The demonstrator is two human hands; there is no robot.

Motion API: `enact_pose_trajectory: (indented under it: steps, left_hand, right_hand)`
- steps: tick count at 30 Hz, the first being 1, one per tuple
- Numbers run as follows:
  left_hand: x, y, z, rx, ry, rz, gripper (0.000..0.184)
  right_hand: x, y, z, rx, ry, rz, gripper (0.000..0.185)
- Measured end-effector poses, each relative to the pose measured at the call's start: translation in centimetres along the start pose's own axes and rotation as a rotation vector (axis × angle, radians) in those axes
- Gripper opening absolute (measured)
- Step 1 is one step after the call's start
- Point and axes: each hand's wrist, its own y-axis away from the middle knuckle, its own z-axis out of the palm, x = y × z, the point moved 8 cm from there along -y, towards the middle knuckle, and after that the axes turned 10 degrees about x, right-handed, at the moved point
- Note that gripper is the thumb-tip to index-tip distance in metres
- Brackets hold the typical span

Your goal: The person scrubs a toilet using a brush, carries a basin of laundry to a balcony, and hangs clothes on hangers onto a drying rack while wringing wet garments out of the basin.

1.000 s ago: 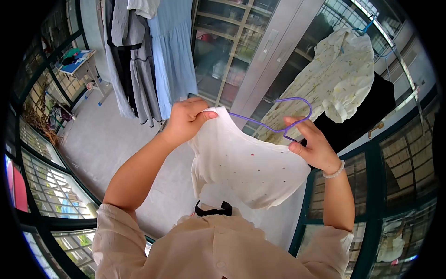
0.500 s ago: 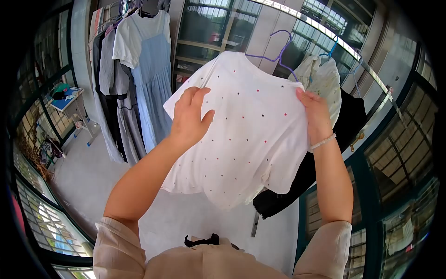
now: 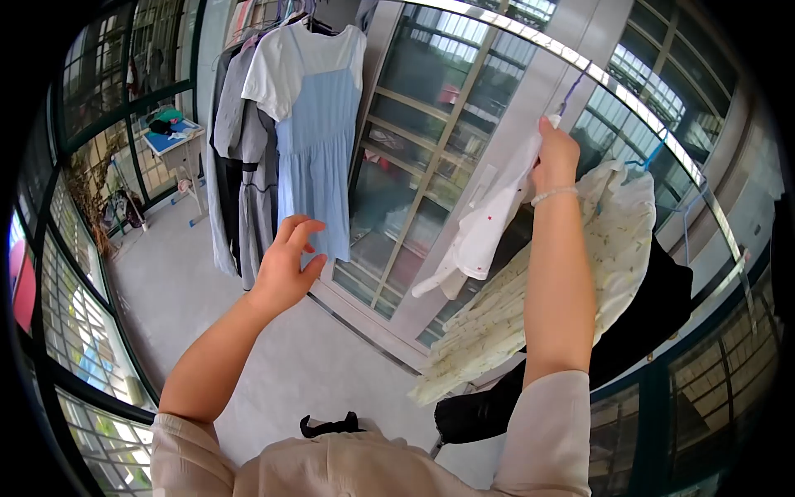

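Note:
My right hand is raised just under the metal rail and closed on the top of a white T-shirt with small stars. The shirt is seen edge-on, and its purple hanger reaches up to the rail; most of the hanger is hidden. My left hand holds nothing. Its fingers are apart and curved, in the air in front of a white-and-blue dress. Right beside the T-shirt hangs a pale, patterned garment on a blue hanger, with a black garment behind it.
The curved metal rail runs across the top right. Grey and dark clothes hang at the left back. Glass doors stand behind the rail. A small blue-topped table with items on it is by the left windows.
The T-shirt has gone from spread in front of me to edge-on at the rail, its hanger now up there. My left hand has moved left, away from it. The view has shifted.

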Motion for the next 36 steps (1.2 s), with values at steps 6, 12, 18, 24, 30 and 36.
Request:
enact_pose_trajectory:
  steps: [6,12,18,24,30,36]
  left_hand:
    - [-3.6,5.4,-5.2,0.104,-0.137,-0.26,0.036]
    - [-10.1,19.0,-15.6,0.198,-0.383,-0.739,0.023]
    - [-12.2,33.5,-28.8,0.487,-0.6,-1.176,0.018]
    - [-18.5,37.2,-41.7,0.751,-0.631,-1.268,0.017]
    - [-23.2,29.7,-53.3,0.791,-0.762,-1.025,0.015]
    - [-27.5,27.2,-59.3,0.841,-0.8,-1.001,0.014]
  right_hand:
    - [-3.6,13.3,2.4,0.073,0.441,-0.873,0.06]
    - [4.2,33.8,8.7,-0.773,-0.221,-0.982,0.023]
    - [15.1,51.7,19.1,-1.657,-0.087,-0.644,0.021]
    - [21.0,65.0,27.9,-2.123,-0.106,-0.679,0.029]
    - [22.9,75.9,38.3,-2.311,-0.188,-0.717,0.033]
    - [27.6,83.1,48.4,-2.444,-0.31,-0.668,0.033]
